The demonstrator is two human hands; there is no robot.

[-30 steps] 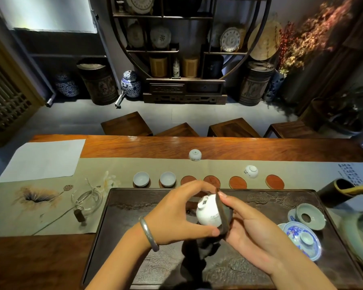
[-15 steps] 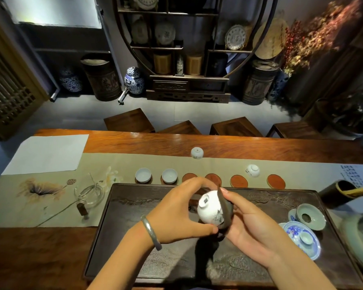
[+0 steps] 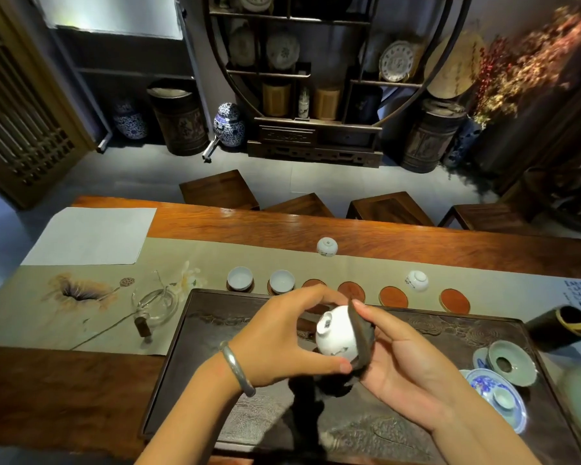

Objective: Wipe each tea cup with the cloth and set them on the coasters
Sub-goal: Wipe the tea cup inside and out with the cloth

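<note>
- A long wooden bench [image 3: 416,239] carries a pale runner [image 3: 215,260], its far edge well beyond the fingers.
- A dark carved tea tray [image 3: 215,317] lies under both hands, bare to either side of them.
- The left hand [image 3: 282,333] pinches a white tea cup [image 3: 334,335], thumb below, fingers [image 3: 319,293] curled over the top, its foot facing the camera.
- The right hand [image 3: 403,357] presses a dark cloth [image 3: 361,340] against the cup's right side, fingers together behind the fabric.
- Beyond the fingers, a row of coasters [image 3: 393,296]: two upright cups [image 3: 239,278] left, four coasters bare, and one overturned cup [image 3: 416,280] among them.
</note>
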